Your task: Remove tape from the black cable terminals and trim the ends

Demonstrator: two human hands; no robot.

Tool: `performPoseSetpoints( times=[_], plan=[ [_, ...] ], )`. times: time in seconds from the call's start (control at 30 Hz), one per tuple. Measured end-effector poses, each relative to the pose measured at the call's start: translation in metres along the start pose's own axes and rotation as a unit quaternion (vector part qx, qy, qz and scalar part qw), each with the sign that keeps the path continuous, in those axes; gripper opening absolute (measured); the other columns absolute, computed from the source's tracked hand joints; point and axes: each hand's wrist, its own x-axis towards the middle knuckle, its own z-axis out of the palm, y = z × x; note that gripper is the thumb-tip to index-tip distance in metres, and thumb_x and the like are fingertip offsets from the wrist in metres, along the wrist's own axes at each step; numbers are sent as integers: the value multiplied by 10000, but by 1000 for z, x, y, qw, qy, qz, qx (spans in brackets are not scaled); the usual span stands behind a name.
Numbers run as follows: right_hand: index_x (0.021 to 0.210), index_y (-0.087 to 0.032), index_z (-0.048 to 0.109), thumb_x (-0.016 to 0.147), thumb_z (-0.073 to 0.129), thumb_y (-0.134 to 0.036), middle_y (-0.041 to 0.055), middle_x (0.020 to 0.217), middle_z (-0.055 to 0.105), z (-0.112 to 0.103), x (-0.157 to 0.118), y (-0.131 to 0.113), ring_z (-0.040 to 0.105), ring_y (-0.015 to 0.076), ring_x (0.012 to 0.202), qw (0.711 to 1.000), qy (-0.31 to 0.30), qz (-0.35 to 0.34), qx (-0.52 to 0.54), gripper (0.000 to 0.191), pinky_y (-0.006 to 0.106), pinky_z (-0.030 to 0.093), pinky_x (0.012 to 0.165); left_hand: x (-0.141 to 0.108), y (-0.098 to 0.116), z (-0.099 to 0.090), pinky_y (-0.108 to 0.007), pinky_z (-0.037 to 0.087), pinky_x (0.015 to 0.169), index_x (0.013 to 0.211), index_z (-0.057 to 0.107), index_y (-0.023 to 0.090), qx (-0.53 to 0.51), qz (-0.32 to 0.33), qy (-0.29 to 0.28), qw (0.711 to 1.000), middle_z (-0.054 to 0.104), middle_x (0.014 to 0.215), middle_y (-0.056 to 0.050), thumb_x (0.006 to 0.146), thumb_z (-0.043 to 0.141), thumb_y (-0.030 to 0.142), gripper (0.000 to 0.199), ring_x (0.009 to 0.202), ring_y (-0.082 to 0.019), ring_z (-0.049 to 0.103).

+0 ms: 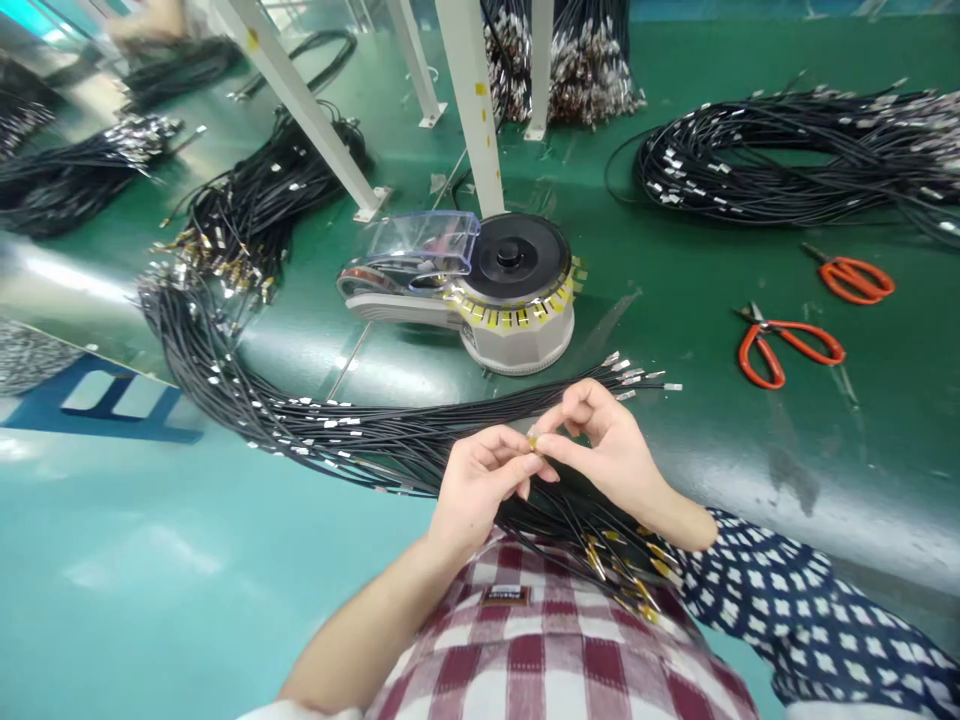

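My left hand [484, 485] and my right hand [604, 445] meet above the table's front edge, both with thumb and forefinger pinched. Between their fingertips is a small yellow tape piece [533, 442], on what looks like the end of a black cable; the fingers hide most of it. Beneath and behind the hands runs a long bundle of black cables [405, 425] with white labels and silvery ends. Closer to my body, several cable ends with yellow tape [637, 590] lie over the checked apron [517, 640]. Just beyond is a round tape dispenser [517, 340] with yellow strips around its rim.
Two orange-handled cutting tools [791, 345] lie at the right. A coiled cable bundle [705, 170] is behind them, and more cable bundles [262, 200] lie at left. White posts [480, 130] rise behind the dispenser. Another person's arm [150, 20] is blurred at the upper left.
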Motion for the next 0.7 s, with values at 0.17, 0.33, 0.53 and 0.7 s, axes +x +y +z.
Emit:
performPoseSetpoints(
  times=[0.17,0.33,0.53,0.7],
  plan=[
    [855,-244,467,756,790,-302,-11,792,721,1,9,2,663,170,756,998,-40,29,43,343,297,438,636,5,2,-7,-185,298,458,746,653,117,-12,-16,-43,999,756,678,-85,793,764,279,202,450,-68,519],
    [849,-238,470,710,829,-306,-30,738,699,4,12,3,658,149,669,996,-36,50,69,391,303,502,651,11,6,-14,-180,326,454,738,675,107,-53,-63,-94,992,743,654,-85,759,798,343,267,435,-62,510],
    [853,-243,433,785,764,-290,-24,761,716,6,12,4,668,139,684,998,-31,12,48,341,295,514,690,18,8,-20,-179,361,446,724,672,101,-76,-111,-136,981,704,605,-66,706,833,390,332,428,-63,503],
    [840,-237,472,803,759,-267,-24,778,694,-16,14,9,661,137,748,999,45,-17,4,291,289,494,748,16,8,-11,-197,406,482,747,651,115,-61,-83,-131,986,694,616,-52,731,816,353,290,478,-86,544]
  ],
)
